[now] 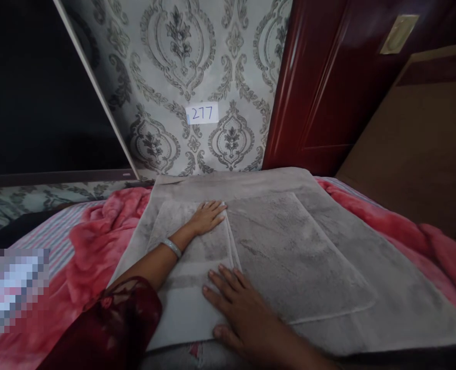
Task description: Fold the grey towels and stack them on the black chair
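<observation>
A grey towel (289, 246) lies spread on a bed, with a folded flap (189, 257) turned over on its left part. My left hand (207, 217) rests flat on the far end of that flap, fingers stretched out and touching its folded edge. A silver bangle (172, 247) sits on that wrist, and the sleeve is dark red. My right hand (239, 308) lies flat on the near end of the same folded edge, fingers spread. Neither hand holds anything.
A pink blanket (93, 252) lies bunched under and around the towel, over a striped sheet (51, 236). Behind stand a patterned wall with a paper label "277" (202, 113), a dark red door (328, 87), and a brown board (416, 149) at right.
</observation>
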Action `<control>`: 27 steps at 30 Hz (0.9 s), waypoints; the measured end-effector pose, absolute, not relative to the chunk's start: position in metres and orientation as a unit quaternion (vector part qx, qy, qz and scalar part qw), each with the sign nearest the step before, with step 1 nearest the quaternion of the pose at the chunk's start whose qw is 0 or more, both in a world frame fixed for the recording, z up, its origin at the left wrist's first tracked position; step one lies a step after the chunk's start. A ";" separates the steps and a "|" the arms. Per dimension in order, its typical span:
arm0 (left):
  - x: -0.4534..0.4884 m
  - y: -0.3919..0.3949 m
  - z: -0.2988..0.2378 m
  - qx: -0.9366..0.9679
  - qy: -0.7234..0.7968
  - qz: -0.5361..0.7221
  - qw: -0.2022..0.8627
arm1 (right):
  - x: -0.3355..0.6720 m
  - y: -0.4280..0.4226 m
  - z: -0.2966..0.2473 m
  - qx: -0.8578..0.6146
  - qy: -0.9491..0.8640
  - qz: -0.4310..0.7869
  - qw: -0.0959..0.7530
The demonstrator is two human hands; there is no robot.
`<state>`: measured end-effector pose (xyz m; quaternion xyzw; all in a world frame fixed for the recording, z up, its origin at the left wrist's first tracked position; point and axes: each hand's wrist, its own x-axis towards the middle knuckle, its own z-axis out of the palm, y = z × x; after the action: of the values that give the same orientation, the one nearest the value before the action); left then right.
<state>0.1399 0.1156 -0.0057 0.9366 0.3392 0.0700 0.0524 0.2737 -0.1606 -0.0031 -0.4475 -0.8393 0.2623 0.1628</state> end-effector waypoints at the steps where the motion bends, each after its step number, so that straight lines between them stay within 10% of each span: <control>1: 0.140 0.114 -0.005 0.937 0.340 0.070 0.050 | 0.274 -0.162 -0.003 -0.448 -0.840 0.259 0.163; 13: 0.095 0.097 0.045 0.905 0.423 0.019 0.047 | 0.304 -0.111 -0.002 -0.553 -0.694 0.260 0.380; 27: 0.001 0.042 0.001 0.874 0.477 0.093 0.006 | 0.290 -0.030 0.029 -0.690 -0.496 0.390 0.354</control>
<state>0.0012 0.0424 0.0012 0.8740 0.4770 0.0926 0.0056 0.2903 -0.0297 0.0285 -0.6900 -0.4963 0.3904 0.3539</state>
